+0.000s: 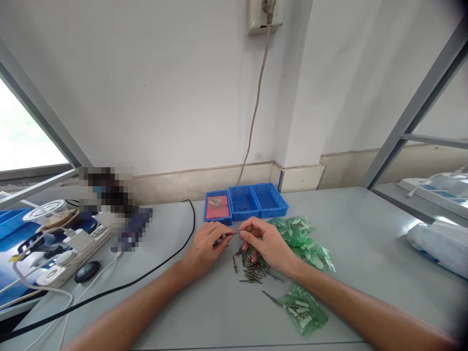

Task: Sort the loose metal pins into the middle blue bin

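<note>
As seen from the head view, the only one available, holds both hands close together over the middle of the smooth grey tabletop [219, 312], just in front of a row of three shallow, rectangular blue plastic bins [274, 213]. Appears to pinch one tiny, slender, silvery metal piece [237, 232] between the fingertips of the left hand [205, 244] and the right hand [272, 246], thumb to forefinger on either side. Cannot tell whether also cupping, or merely covering, a few more glints of metal [218, 241] beneath the left palm. Judging by the layout, seems only a little way along. On the done side, perhaps, count just a few small, dark, thin pieces [244, 208] in the middle bin [248, 215]; note also a small clear plastic packet [215, 202] on a flat pink-red sheet [217, 213] in the left bin [219, 220], of unclear standing. On the remaining side, find far more: a loose heap of slim, pointed, brass-and-grey metal pins [251, 279] under and nearer than the right hand; a cluster of crinkled, see-through green plastic bags [317, 253] beyond the right forearm [340, 295]; and, on its near side, one separate green bag [304, 314], holding pale and brassy bits, next to a stray pin [271, 298].
</note>
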Available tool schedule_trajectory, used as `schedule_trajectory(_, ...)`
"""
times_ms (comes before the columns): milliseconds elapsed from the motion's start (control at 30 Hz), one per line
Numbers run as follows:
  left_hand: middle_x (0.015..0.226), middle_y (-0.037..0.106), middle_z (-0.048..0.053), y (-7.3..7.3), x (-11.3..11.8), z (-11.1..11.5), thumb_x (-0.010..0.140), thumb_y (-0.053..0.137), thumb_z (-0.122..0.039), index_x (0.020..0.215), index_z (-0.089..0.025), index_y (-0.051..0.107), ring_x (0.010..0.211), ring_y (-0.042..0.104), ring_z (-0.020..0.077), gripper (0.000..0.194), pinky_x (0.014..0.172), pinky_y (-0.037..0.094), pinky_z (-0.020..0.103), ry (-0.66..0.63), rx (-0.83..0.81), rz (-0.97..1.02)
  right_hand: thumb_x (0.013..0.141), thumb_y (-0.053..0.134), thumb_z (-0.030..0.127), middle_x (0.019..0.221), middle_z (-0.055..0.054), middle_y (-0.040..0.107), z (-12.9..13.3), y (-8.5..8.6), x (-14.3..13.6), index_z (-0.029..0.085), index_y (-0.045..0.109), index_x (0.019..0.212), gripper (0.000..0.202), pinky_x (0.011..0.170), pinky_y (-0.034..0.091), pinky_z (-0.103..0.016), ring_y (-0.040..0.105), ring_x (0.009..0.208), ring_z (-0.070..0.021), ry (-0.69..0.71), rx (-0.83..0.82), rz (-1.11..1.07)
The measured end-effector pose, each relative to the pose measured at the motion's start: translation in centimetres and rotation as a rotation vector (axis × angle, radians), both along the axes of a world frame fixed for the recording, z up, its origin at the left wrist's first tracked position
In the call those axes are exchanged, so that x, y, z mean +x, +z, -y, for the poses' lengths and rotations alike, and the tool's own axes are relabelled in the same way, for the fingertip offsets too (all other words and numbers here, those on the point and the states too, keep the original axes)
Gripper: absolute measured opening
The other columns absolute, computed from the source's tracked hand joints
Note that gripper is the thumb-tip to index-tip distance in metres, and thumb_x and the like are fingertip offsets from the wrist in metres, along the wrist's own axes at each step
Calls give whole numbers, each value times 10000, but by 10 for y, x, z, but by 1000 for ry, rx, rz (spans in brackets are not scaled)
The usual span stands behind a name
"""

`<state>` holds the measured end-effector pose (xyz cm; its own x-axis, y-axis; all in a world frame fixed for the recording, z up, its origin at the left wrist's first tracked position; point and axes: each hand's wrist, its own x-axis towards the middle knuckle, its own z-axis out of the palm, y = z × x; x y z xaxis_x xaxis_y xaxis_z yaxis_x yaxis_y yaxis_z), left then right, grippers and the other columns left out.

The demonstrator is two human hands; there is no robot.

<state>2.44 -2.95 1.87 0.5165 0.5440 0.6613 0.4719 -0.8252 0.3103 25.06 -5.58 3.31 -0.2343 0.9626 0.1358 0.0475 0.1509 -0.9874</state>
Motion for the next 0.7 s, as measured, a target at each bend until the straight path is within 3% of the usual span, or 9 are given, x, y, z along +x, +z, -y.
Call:
schedule_trajectory(300,1054,728,75,-4,-1,-2,1059,599,-222,1063,-214,712,983,691,193,113,860,553,342,-20,26,16,935,689,514,748,-10,653,2,-1,0,237,685,984,281,426,558,-250,680,688,-202,10,-1,37)
schedule_trajectory(533,1050,723,71,-4,-1,-1,1052,598,-204,1091,-218,710,986,686,191,119,857,559,328,-13,13,30,981,644,474,746,6,646,2,-1,2,251,692,1016,231,459,554,-239,607,598,-153,8,33,139)
schedule_trajectory(700,1093,685,79,-2,-2,-1,1075,562,-212,1148,-223,700,999,673,183,157,883,557,318,8,-4,29,966,666,463,789,-2,624,1,-1,2,241,681,1014,228,467,554,-234,644,693,-175,19,26,93)
